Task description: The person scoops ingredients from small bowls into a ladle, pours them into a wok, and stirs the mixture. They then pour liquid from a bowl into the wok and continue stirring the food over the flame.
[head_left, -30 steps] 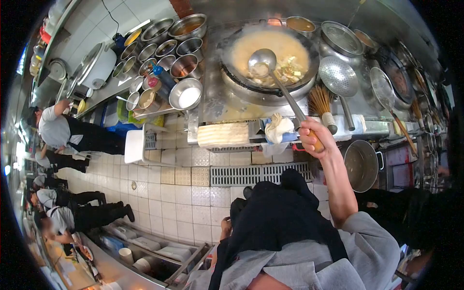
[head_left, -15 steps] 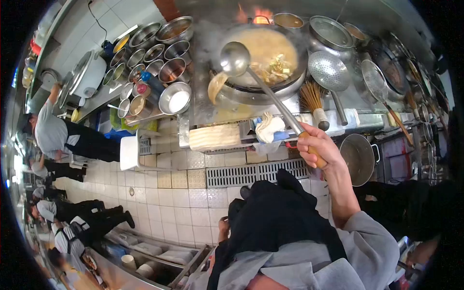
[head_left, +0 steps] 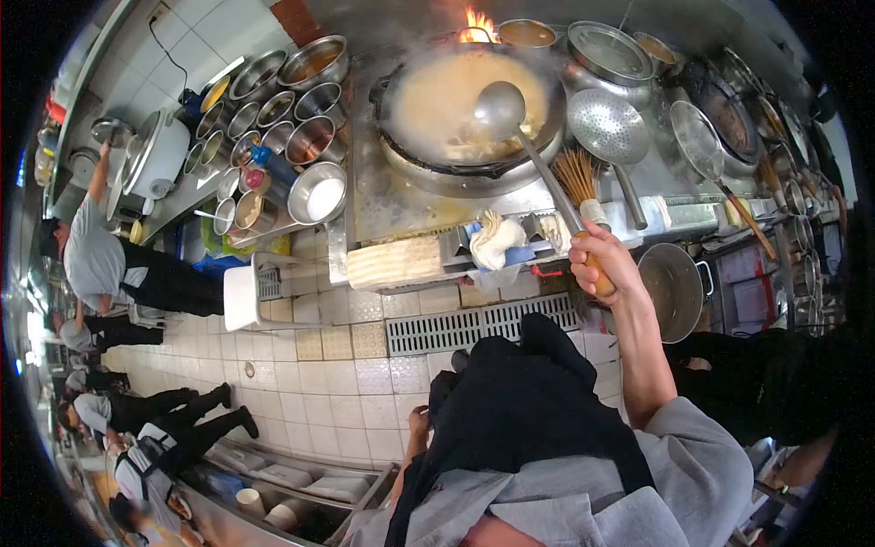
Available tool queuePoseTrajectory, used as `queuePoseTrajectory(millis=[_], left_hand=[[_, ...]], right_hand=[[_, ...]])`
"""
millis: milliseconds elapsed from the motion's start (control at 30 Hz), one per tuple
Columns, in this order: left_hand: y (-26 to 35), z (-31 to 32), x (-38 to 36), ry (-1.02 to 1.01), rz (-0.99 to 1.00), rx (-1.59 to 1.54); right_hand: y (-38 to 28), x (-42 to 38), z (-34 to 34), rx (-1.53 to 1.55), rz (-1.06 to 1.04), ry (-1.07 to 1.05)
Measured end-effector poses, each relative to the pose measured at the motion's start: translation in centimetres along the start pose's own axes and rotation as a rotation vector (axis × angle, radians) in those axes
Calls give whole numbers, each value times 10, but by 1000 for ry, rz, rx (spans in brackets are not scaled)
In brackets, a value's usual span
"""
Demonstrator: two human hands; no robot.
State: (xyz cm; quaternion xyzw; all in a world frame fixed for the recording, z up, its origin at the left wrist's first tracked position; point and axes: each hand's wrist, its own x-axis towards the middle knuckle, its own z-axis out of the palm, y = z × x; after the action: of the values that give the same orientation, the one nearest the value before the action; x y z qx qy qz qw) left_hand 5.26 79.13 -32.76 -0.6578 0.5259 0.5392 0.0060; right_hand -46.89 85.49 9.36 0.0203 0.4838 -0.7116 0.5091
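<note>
My right hand (head_left: 599,261) grips the wooden end of a long steel ladle (head_left: 500,108). The ladle's bowl hangs over the right half of a big wok (head_left: 407,146) full of steaming pale broth. A flame (head_left: 474,22) burns behind the wok's far rim. My left hand (head_left: 419,423) hangs low beside my dark apron, above the tiled floor and touching nothing I can see; its fingers are too small to read.
Several steel seasoning bowls (head_left: 273,105) stand left of the wok. A bamboo brush (head_left: 576,179), a perforated skimmer (head_left: 607,128) and a white cloth (head_left: 496,241) lie along the stove front. An empty pot (head_left: 676,288) sits low right. Other people (head_left: 100,260) work at left.
The ladle swung from the wok's left rim, where broth was pouring over, back over the right half. The flame behind the wok has grown. My right hand shifted slightly.
</note>
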Motion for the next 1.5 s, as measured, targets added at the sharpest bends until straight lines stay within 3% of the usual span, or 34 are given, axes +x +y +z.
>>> queuePoseTrajectory(millis=[100, 200, 400, 500, 667, 867, 1000, 1100, 1233, 1333, 1500], left_hand=[[55, -6, -31, -5, 12, 0], [45, -4, -24, 35, 87, 71], [49, -5, -45, 18, -13, 8], [20, 5, -41, 103, -83, 57], [-28, 5, -18, 84, 70, 207], [11, 4, -37, 75, 6, 51], [35, -2, -39, -9, 26, -94], [19, 0, -30, 25, 151, 27], [-7, 4, -19, 87, 83, 153], [-22, 3, -16, 92, 145, 320], [-20, 1, -12, 36, 20, 155]], right_hand=[[2, 4, -1, 75, 28, -54], [5, 7, 1, 101, 43, -93], [9, 14, 3, 142, 84, -136], [8, 14, 3, 177, 109, -191], [3, -1, 18, 131, 133, -211], [-2, -19, 26, -121, 99, -318], [-2, -26, 23, -149, 39, -251], [0, -25, 17, -184, -30, -144], [0, -19, -5, -164, -62, -6], [-2, -20, -10, -180, -72, 62], [-1, -26, -20, -69, -22, 35]])
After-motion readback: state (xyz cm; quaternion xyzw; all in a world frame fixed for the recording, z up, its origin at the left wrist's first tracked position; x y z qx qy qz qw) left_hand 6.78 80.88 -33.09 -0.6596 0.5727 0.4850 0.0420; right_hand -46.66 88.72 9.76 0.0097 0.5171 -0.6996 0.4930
